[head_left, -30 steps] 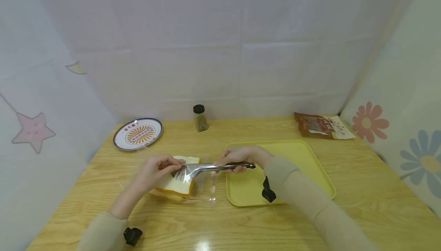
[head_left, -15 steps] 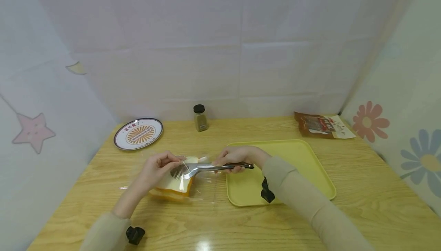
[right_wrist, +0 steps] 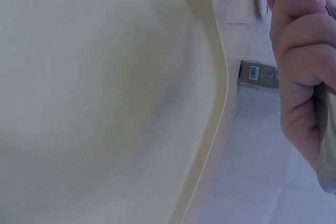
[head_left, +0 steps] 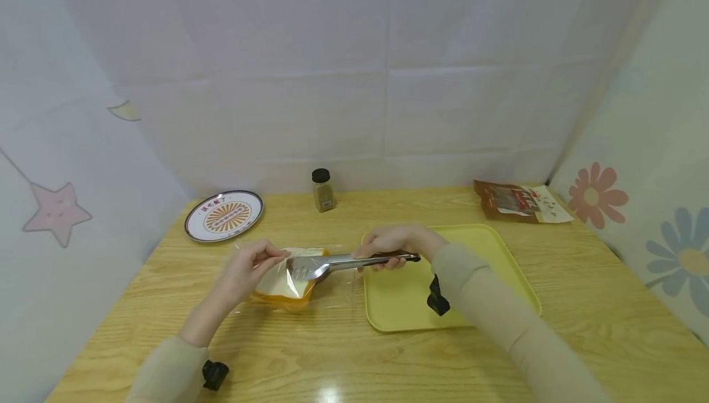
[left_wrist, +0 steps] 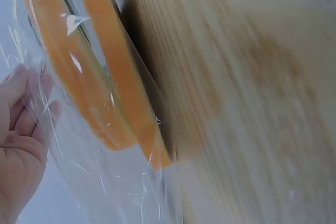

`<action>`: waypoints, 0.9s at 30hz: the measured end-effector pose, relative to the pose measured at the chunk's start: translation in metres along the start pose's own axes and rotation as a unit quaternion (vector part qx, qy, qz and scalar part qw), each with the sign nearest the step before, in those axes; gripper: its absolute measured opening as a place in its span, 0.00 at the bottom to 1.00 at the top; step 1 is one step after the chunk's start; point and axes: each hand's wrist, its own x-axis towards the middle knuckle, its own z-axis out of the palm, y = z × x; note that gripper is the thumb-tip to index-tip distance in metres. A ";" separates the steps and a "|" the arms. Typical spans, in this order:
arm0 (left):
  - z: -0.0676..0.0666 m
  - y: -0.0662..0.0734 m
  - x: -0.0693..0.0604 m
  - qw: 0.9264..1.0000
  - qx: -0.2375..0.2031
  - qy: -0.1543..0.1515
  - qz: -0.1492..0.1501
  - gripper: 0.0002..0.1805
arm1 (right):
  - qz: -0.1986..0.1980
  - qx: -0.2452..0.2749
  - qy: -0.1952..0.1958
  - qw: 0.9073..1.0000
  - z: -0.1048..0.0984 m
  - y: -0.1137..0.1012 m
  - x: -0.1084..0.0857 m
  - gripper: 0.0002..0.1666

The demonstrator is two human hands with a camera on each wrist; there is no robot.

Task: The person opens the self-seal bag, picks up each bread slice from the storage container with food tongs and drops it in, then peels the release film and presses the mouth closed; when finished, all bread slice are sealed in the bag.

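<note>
My left hand (head_left: 249, 267) pinches the edge of a clear plastic bag (left_wrist: 68, 182) around slices of bread (head_left: 273, 283). In the left wrist view two slices with orange crusts (left_wrist: 123, 82) show through the film, beside my left hand (left_wrist: 23, 135). My right hand (head_left: 390, 246) grips metal tongs (head_left: 343, 261) by the handles, above the left edge of the yellow tray. The head of the tongs lies over the upper slice, inside the bag. In the right wrist view the fingers of my right hand (right_wrist: 307, 51) are curled round the handles.
A yellow tray (head_left: 399, 311) lies on the right half of the wooden table. A patterned plate (head_left: 224, 216) is at the back left, a black-capped jar (head_left: 323, 191) at the back middle. A brown and white packet (head_left: 520, 202) lies at the back right.
The tongs and my right hand have moved slightly up and to the right. The upper bread slice has shifted a little, and the film around it has changed shape. My left hand keeps its pinch.
</note>
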 end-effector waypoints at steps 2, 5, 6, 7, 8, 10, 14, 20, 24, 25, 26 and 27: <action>0.000 -0.002 0.000 1.000 0.008 0.008 -0.002 0.05 | 0.010 0.002 0.001 1.000 -0.003 0.002 -0.003 0.28; 0.000 -0.003 0.000 1.000 0.022 0.018 -0.003 0.05 | 0.019 0.005 0.013 1.000 -0.006 0.008 -0.008 0.28; 0.000 -0.004 0.000 1.000 0.018 0.019 -0.002 0.06 | 0.021 0.004 0.017 1.000 -0.007 0.010 -0.009 0.28; 0.001 -0.004 0.000 1.000 0.016 0.020 0.001 0.06 | 0.023 0.003 0.021 1.000 -0.008 0.012 -0.011 0.28; 0.001 -0.004 0.001 1.000 0.012 0.020 0.004 0.06 | 0.024 0.003 0.025 0.999 -0.008 0.013 -0.012 0.28; 0.002 -0.005 0.001 1.000 0.002 0.017 0.007 0.06 | 0.026 0.000 0.030 0.999 -0.009 0.017 -0.015 0.27; 0.003 -0.006 0.001 1.000 -0.018 0.011 0.011 0.06 | 0.030 -0.003 0.039 0.999 -0.012 0.025 -0.022 0.27; 0.002 -0.004 0.001 1.000 -0.016 0.010 0.010 0.04 | 0.029 -0.005 0.055 0.998 -0.016 0.037 -0.037 0.27; 0.001 -0.003 0.001 1.000 -0.003 0.006 0.004 0.03 | 0.025 0.006 0.062 0.998 -0.019 0.045 -0.050 0.27; 0.001 -0.003 0.001 1.000 -0.003 0.005 0.002 0.03 | 0.023 0.011 0.064 0.998 -0.020 0.047 -0.053 0.27; 0.001 -0.003 0.001 1.000 -0.002 0.004 0.000 0.03 | 0.021 0.014 0.066 0.998 -0.021 0.049 -0.056 0.27; 0.001 -0.004 0.001 1.000 -0.003 0.004 -0.002 0.03 | 0.019 0.018 0.068 0.997 -0.022 0.051 -0.060 0.28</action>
